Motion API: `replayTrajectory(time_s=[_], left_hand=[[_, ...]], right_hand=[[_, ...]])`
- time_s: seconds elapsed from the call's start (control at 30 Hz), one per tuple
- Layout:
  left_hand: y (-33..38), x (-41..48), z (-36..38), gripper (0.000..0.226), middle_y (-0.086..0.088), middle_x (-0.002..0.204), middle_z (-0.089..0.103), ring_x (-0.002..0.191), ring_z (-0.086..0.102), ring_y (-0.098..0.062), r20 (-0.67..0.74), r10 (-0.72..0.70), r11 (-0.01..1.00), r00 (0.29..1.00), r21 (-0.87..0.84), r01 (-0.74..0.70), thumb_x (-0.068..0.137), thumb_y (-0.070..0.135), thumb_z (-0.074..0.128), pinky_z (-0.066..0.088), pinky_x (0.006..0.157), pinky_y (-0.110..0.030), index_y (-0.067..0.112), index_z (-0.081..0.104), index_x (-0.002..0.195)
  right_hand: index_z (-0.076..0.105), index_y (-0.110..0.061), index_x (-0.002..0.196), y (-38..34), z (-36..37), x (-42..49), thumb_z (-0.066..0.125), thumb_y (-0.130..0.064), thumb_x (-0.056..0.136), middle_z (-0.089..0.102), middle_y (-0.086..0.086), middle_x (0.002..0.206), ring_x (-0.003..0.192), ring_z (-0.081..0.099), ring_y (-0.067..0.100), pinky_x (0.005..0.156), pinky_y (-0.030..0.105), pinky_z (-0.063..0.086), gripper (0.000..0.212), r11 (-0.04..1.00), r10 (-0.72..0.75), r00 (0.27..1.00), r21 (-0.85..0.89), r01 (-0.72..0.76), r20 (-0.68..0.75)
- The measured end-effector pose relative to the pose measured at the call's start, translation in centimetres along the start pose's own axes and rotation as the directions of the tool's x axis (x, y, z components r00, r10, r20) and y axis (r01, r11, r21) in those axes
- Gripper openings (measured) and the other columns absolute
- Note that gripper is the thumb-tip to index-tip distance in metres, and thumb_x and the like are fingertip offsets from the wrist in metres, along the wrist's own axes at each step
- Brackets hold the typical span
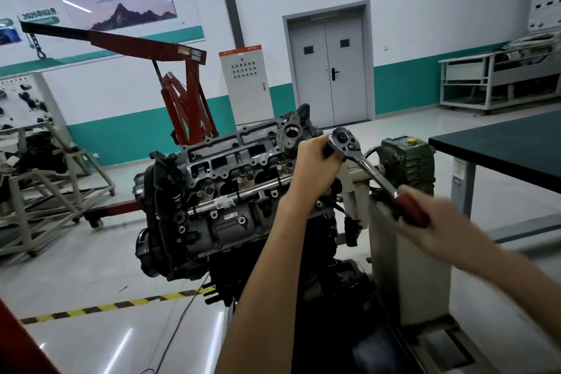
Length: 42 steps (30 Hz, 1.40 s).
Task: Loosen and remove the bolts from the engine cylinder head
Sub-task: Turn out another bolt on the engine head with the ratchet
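Observation:
The engine with its grey cylinder head (230, 158) sits tilted on a stand in the middle. A chrome ratchet wrench (361, 162) with a dark red handle stands over the head's right end. My left hand (315, 164) grips the shaft just under the ratchet's round head, hiding the socket and the bolt below it. My right hand (437, 222), blurred by motion, holds the red handle at the lower right. Several small bolts (197, 157) show along the head's upper flange.
A green gearbox (409, 161) and a beige stand column (406, 267) sit right of the engine. A dark-topped table (510, 146) is at far right. A red engine crane (182, 94) stands behind, a framed trolley (45, 191) at left. Yellow-black floor tape (106, 307) crosses below.

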<state>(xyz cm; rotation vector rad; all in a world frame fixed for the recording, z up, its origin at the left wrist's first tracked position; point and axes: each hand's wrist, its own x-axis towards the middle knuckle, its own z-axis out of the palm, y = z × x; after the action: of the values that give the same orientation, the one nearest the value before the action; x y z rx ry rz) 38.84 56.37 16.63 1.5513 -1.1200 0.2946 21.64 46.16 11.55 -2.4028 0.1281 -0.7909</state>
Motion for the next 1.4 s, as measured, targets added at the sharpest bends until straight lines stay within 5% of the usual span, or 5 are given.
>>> replayTrajectory(time_s=[0.1,0.4,0.73,1.07,1.4], left_hand=[[-0.1,-0.3,-0.3,0.041,0.003,0.05,0.039,0.047,0.025,-0.004,-0.026,0.005,1.0,1.0,-0.011,-0.006,0.079,-0.007,0.054,0.024,0.046,-0.017,0.019,0.042,0.051],[-0.6,-0.2,0.0,0.053,0.009,0.049,0.035,0.049,0.024,-0.003,-0.046,0.036,0.999,0.998,0.023,-0.035,0.082,-0.009,0.059,0.023,0.048,-0.018,0.024,0.034,0.05],[0.1,0.0,-0.3,0.03,-0.005,0.054,0.043,0.051,0.027,-0.008,0.011,0.005,0.998,1.0,0.056,-0.006,0.081,-0.006,0.055,0.025,0.048,-0.018,0.006,0.046,0.055],[-0.4,-0.3,0.4,0.049,0.01,0.05,0.033,0.049,0.023,-0.003,-0.055,0.044,0.999,0.997,-0.015,-0.045,0.08,-0.01,0.061,0.021,0.047,-0.017,0.022,0.036,0.053],[-0.3,-0.3,0.0,0.021,-0.009,0.055,0.046,0.052,0.029,-0.007,-0.069,0.003,1.0,0.998,-0.02,-0.004,0.079,-0.005,0.056,0.025,0.048,-0.02,0.0,0.055,0.059]], right_hand=[[0.048,-0.026,0.089,0.4,-1.1,0.9,0.069,0.003,0.074,0.05,-0.009,0.059,0.053,0.054,-0.001,0.048,0.004,0.037,0.04,0.99,-0.051,0.998,-0.135,0.045,-0.037],[0.045,-0.019,0.072,-7.3,12.5,-1.5,0.059,0.001,0.075,0.043,-0.009,0.046,0.036,0.039,0.005,0.036,0.021,0.04,0.025,0.804,0.289,0.922,0.588,-0.088,-0.258],[0.054,-0.018,0.091,0.1,-1.8,1.0,0.071,0.008,0.07,0.043,-0.017,0.055,0.051,0.053,-0.005,0.049,-0.001,0.034,0.037,0.984,-0.102,0.993,-0.156,0.091,-0.067],[0.045,-0.021,0.07,-7.5,12.5,-1.3,0.059,0.001,0.075,0.045,-0.01,0.049,0.037,0.037,0.001,0.038,0.016,0.036,0.026,0.759,0.293,0.925,0.647,-0.073,-0.24],[0.055,-0.015,0.091,0.1,-0.8,0.5,0.069,-0.001,0.076,0.05,-0.005,0.059,0.051,0.053,0.005,0.049,0.007,0.039,0.025,0.995,-0.024,0.999,-0.102,0.021,-0.028]])
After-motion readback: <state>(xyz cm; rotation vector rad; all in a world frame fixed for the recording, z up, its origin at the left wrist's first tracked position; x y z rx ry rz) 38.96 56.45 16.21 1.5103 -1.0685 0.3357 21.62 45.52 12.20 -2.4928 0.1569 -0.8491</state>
